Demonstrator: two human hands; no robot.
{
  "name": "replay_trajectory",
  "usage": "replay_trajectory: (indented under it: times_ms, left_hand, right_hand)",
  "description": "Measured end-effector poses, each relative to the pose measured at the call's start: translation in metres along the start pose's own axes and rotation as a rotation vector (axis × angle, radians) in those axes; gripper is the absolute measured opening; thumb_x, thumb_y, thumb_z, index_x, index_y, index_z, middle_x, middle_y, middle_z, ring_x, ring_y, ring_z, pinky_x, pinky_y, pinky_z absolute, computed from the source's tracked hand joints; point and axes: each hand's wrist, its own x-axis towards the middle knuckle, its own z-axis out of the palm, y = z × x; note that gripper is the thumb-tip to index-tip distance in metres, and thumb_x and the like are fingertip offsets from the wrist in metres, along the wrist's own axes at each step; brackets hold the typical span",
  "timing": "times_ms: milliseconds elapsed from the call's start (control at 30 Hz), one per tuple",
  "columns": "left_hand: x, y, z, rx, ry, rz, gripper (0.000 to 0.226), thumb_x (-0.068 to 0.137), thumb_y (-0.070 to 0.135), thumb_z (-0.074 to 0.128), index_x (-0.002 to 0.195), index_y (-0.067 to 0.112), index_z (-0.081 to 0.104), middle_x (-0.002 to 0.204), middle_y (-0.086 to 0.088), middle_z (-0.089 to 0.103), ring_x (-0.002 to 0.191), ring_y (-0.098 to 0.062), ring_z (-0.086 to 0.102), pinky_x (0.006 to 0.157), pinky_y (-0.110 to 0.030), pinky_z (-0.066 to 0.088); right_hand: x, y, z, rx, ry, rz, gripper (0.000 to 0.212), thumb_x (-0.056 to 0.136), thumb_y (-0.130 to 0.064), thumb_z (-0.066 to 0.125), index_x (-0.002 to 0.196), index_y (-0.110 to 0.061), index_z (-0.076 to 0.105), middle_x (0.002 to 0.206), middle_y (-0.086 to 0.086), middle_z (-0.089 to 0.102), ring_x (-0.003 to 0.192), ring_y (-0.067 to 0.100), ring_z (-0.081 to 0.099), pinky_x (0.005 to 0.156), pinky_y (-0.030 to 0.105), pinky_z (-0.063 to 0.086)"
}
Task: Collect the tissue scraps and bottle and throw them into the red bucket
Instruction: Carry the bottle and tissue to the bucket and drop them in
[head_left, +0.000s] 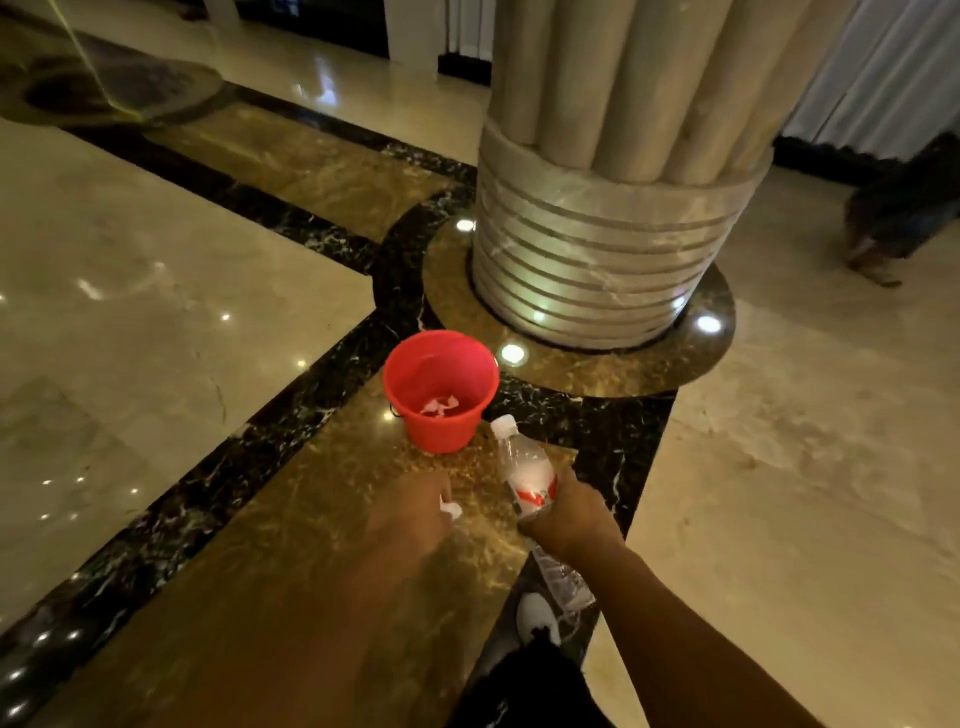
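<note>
On a polished marble floor, the left hand (415, 512) pinches a white tissue scrap (451, 508) just short of the red bucket (440, 389), while the right hand (569, 514), fingers wrapped around a clear bottle (524, 470), should probably reach over the rim before releasing.

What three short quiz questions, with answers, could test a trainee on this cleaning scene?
1. True or false: the red bucket already has tissue scraps inside.
2. Which hand holds the bottle? A) left B) right
3. Fill in: the left hand is closed on a white ____.

Key:
1. True.
2. B, the right hand grips it, cap pointing toward the bucket.
3. Tissue scrap.
</note>
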Motion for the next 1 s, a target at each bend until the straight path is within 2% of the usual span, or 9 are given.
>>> replay_trajectory:
  times_ms: [233, 367, 400, 500, 600, 733, 800, 900, 1000]
  left_hand:
    - [0.144, 0.036, -0.029, -0.091, 0.046, -0.154, 0.019, 0.089, 0.038, 0.060, 0.098, 0.022, 0.062, 0.104, -0.003, 0.067, 0.098, -0.023, 0.062, 0.083, -0.036, 0.050]
    - [0.207, 0.044, -0.047, -0.098, 0.044, -0.166, 0.020, 0.090, 0.040, 0.056, 0.104, 0.027, 0.056, 0.101, 0.002, 0.065, 0.094, -0.019, 0.061, 0.080, -0.037, 0.052]
    - [0.231, 0.041, -0.051, -0.113, 0.053, -0.184, 0.018, 0.090, 0.040, 0.055, 0.102, 0.027, 0.055, 0.099, 0.001, 0.065, 0.092, -0.020, 0.062, 0.080, -0.038, 0.053]
    - [0.292, 0.029, -0.065, -0.119, 0.062, -0.190, 0.018, 0.090, 0.037, 0.054, 0.104, 0.025, 0.055, 0.097, -0.002, 0.067, 0.091, -0.024, 0.064, 0.078, -0.041, 0.054]
    - [0.361, 0.006, -0.076, -0.149, 0.079, -0.226, 0.031, 0.091, 0.037, 0.054, 0.120, 0.026, 0.054, 0.104, -0.004, 0.068, 0.095, -0.025, 0.065, 0.081, -0.042, 0.055]
    - [0.435, -0.026, -0.079, -0.180, -0.038, -0.308, 0.060, 0.090, 0.032, 0.057, 0.144, 0.019, 0.034, 0.128, -0.011, 0.059, 0.114, -0.030, 0.059, 0.092, -0.045, 0.051]
    - [0.457, -0.042, -0.079, -0.140, -0.116, -0.359, 0.060, 0.089, 0.032, 0.059, 0.142, 0.014, 0.035, 0.131, -0.013, 0.056, 0.118, -0.032, 0.056, 0.096, -0.047, 0.049]
    - [0.488, -0.070, -0.065, -0.152, -0.184, -0.400, 0.045, 0.087, 0.030, 0.059, 0.127, 0.014, 0.047, 0.121, -0.012, 0.061, 0.109, -0.032, 0.060, 0.091, -0.047, 0.050]
    - [0.513, -0.094, -0.039, -0.205, -0.217, -0.420, 0.036, 0.086, 0.027, 0.056, 0.119, 0.012, 0.052, 0.118, -0.013, 0.061, 0.109, -0.032, 0.058, 0.091, -0.047, 0.049]
  right_hand:
    - [0.171, -0.033, -0.063, -0.175, -0.162, -0.092, 0.071, 0.065, -0.037, 0.080, 0.126, -0.020, 0.046, 0.118, 0.004, 0.061, 0.106, 0.025, 0.059, 0.088, 0.040, 0.051]
    - [0.243, -0.066, -0.076, -0.224, -0.197, -0.145, 0.047, 0.064, -0.040, 0.076, 0.093, -0.036, 0.039, 0.085, -0.010, 0.055, 0.083, 0.017, 0.055, 0.076, 0.036, 0.052]
    - [0.264, -0.078, -0.073, -0.241, -0.220, -0.148, 0.046, 0.064, -0.042, 0.074, 0.094, -0.036, 0.041, 0.085, -0.010, 0.054, 0.082, 0.017, 0.055, 0.076, 0.037, 0.052]
    - [0.319, -0.104, -0.064, -0.263, -0.249, -0.113, 0.058, 0.066, -0.045, 0.071, 0.114, -0.024, 0.046, 0.103, 0.000, 0.061, 0.092, 0.022, 0.060, 0.082, 0.042, 0.053]
    - [0.372, -0.124, -0.053, -0.220, -0.231, -0.021, 0.060, 0.065, -0.040, 0.076, 0.114, -0.024, 0.045, 0.107, 0.001, 0.061, 0.093, 0.020, 0.060, 0.079, 0.038, 0.054]
    - [0.436, -0.145, -0.036, -0.233, -0.224, 0.055, 0.054, 0.065, -0.040, 0.077, 0.105, -0.026, 0.045, 0.099, -0.002, 0.061, 0.089, 0.020, 0.061, 0.078, 0.041, 0.056]
    - [0.460, -0.155, -0.029, -0.246, -0.236, 0.057, 0.053, 0.064, -0.042, 0.077, 0.103, -0.026, 0.044, 0.095, -0.003, 0.060, 0.086, 0.019, 0.061, 0.074, 0.038, 0.055]
    - [0.501, -0.170, -0.005, -0.277, -0.284, 0.069, 0.058, 0.056, -0.047, 0.072, 0.101, -0.026, 0.043, 0.098, -0.001, 0.060, 0.090, 0.023, 0.061, 0.076, 0.040, 0.055]
    - [0.544, -0.173, 0.030, -0.284, -0.323, 0.082, 0.059, 0.062, -0.052, 0.064, 0.109, -0.024, 0.044, 0.098, 0.001, 0.062, 0.088, 0.024, 0.063, 0.078, 0.044, 0.056]
